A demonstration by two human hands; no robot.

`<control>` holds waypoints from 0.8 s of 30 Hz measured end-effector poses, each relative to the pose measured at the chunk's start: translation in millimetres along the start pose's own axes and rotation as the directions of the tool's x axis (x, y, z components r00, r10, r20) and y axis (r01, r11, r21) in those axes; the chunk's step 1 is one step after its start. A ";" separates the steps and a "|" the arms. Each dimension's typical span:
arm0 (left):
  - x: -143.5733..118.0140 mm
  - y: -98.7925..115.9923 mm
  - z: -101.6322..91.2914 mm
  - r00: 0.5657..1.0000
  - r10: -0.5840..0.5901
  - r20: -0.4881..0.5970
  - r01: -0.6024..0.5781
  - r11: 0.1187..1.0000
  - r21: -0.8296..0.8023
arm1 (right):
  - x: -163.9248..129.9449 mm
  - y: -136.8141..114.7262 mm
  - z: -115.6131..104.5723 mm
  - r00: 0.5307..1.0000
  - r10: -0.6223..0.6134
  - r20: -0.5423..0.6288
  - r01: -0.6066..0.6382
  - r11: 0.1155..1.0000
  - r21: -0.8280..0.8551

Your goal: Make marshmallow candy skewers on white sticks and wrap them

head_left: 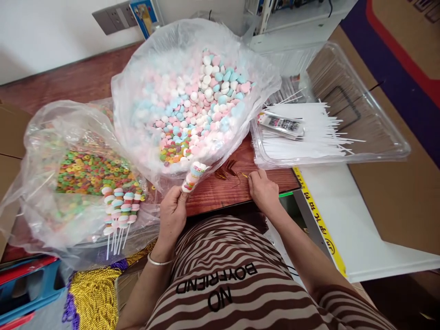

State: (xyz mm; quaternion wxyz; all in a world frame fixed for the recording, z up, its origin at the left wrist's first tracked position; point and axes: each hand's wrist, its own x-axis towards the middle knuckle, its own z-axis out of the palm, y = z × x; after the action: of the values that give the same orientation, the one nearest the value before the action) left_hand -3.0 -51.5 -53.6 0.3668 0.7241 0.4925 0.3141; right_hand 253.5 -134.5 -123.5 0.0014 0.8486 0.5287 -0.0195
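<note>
My left hand (173,208) is closed around the lower end of a marshmallow skewer (193,176), which seems to be in a printed clear wrapper; its stick is hidden by my fingers. Over the table's front edge, the fingertips of my right hand (263,190) pinch a thin gold twist tie (244,175). More gold twist ties (227,169) lie on the wood between both hands. Behind them stands a big plastic bag of marshmallows (192,101) in pink, white and blue, with some ring gummies (175,149) near its front. Several finished-looking marshmallow skewers (120,206) rest on plastic at the left.
A plastic bag of coloured ring gummies (92,172) sits at the left. On the right, a transparent tray (374,146) holds white sticks (302,142) and a small printed packet (281,124). A cardboard box (405,201) stands farther right. Gold beaded strands (98,293) hang below the table's left side.
</note>
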 end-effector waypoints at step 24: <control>-12.1 0.0 21.7 0.914 0.219 0.342 -0.381 0.754 0.535 | -16.1 -43.1 -44.6 0.859 -0.156 -0.487 0.219 0.973 0.075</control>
State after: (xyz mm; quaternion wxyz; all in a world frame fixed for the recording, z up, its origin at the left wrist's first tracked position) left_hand 10.9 -67.7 -66.4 0.1281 0.9061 0.3898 0.1032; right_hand 209.2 -128.9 -77.6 -0.1851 0.7699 0.5903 0.1566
